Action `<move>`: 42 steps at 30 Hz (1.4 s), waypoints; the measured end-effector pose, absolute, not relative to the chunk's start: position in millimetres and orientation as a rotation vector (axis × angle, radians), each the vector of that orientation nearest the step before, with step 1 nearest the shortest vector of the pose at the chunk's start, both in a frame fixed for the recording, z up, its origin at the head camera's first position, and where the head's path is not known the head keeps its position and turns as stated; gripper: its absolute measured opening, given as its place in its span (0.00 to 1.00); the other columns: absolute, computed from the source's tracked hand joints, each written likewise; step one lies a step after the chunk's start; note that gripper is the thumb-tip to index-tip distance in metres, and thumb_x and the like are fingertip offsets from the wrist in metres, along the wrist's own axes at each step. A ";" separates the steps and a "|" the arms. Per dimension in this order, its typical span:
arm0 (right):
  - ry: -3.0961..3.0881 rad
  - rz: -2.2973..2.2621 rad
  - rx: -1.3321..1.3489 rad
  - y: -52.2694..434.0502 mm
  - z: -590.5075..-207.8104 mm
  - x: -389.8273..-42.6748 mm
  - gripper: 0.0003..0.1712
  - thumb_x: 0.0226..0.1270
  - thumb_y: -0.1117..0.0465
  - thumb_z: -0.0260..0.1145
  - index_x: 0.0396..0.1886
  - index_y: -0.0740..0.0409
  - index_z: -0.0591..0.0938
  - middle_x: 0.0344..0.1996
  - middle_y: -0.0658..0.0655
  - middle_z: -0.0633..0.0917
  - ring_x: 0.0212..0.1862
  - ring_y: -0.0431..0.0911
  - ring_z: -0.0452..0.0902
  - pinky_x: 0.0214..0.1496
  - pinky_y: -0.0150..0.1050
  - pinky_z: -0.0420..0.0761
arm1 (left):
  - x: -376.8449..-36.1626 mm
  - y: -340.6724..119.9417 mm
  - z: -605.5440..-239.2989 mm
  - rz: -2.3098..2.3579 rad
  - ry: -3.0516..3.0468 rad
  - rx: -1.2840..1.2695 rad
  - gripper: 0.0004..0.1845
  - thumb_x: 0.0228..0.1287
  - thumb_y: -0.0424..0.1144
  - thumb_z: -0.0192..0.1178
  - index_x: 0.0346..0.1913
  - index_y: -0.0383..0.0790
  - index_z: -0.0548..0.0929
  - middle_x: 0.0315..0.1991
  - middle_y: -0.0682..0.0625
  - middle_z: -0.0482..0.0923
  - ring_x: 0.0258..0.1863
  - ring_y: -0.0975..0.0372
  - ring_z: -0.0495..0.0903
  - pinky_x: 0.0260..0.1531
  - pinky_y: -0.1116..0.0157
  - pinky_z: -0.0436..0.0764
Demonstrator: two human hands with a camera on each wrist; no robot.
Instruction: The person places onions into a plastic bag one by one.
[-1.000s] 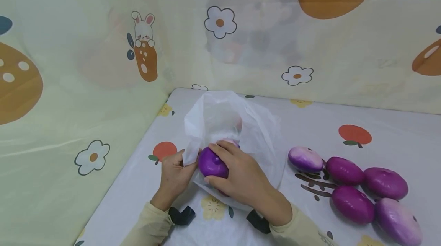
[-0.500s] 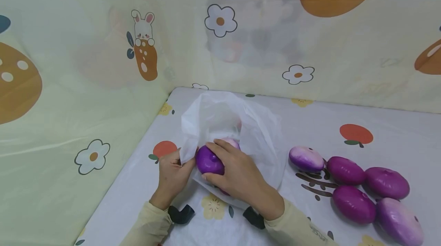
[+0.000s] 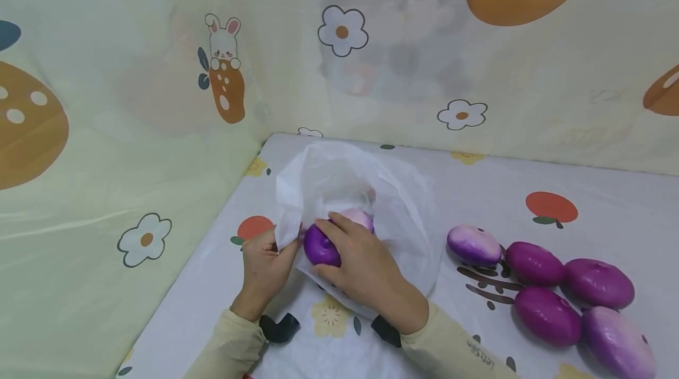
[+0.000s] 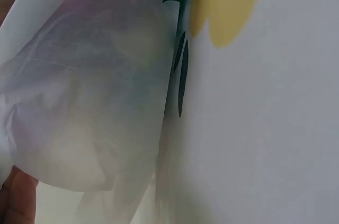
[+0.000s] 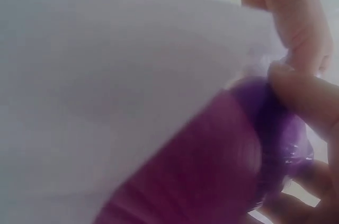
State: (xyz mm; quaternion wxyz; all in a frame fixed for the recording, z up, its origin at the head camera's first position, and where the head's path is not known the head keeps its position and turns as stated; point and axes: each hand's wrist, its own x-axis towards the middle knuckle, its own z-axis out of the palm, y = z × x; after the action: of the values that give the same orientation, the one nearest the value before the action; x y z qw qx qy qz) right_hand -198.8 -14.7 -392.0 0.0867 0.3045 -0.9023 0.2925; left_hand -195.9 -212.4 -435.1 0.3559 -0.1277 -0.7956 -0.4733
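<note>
Gripping the glossy purple item [image 3: 320,249] at the mouth of the white bag [image 3: 403,202], the right hand [image 3: 366,264], nearer it, lies over the bag's near side, with the left hand [image 3: 267,267] pinching the bag's left edge [image 3: 289,211] and the item between them, long axis not discernible.

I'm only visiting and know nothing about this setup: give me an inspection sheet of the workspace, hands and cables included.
Surface: pale cloth printed with fruit and flowers.
Job's things: white bag, mouth open; purple onion-shaped piece held at its mouth; pale-topped piece behind that; five similar pieces on the person's right.
Clutter: two dark objects near the wrists, identity unclear.
Hands: left hand pinches the bag's edge; right hand grips the purple onion-shaped piece.
Cables: nothing seen.
Surroundings: pale printed sheeting, with rabbit and flowers.
</note>
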 end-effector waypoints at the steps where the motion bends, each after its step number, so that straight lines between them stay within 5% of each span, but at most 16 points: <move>1: -2.692 0.858 0.907 -14.3 -392.4 -199.1 0.41 0.56 0.50 0.83 0.69 0.53 0.80 0.67 0.63 0.79 0.63 0.59 0.80 0.55 0.56 0.84 | -196.1 -212.5 -435.4 -1.216 -2.054 -0.330 0.04 0.55 0.24 0.73 0.32 0.34 0.92 0.21 0.50 0.86 0.20 0.69 0.71 0.20 0.72 0.72; 42: -2.751 0.726 0.939 -11.2 -409.6 -201.9 0.38 0.56 0.52 0.83 0.67 0.56 0.81 0.66 0.63 0.80 0.64 0.58 0.79 0.57 0.56 0.83 | -194.3 -210.5 -437.9 -1.267 -2.109 -0.354 0.05 0.55 0.24 0.72 0.34 0.34 0.92 0.25 0.49 0.88 0.22 0.66 0.74 0.24 0.72 0.76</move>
State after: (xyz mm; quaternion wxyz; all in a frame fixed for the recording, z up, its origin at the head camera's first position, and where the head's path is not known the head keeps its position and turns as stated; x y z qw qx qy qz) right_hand -201.9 -11.2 -409.6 0.0725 0.3126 -0.9158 0.2417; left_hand -194.3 -210.5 -437.9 0.3221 -0.1348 -0.8034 -0.4824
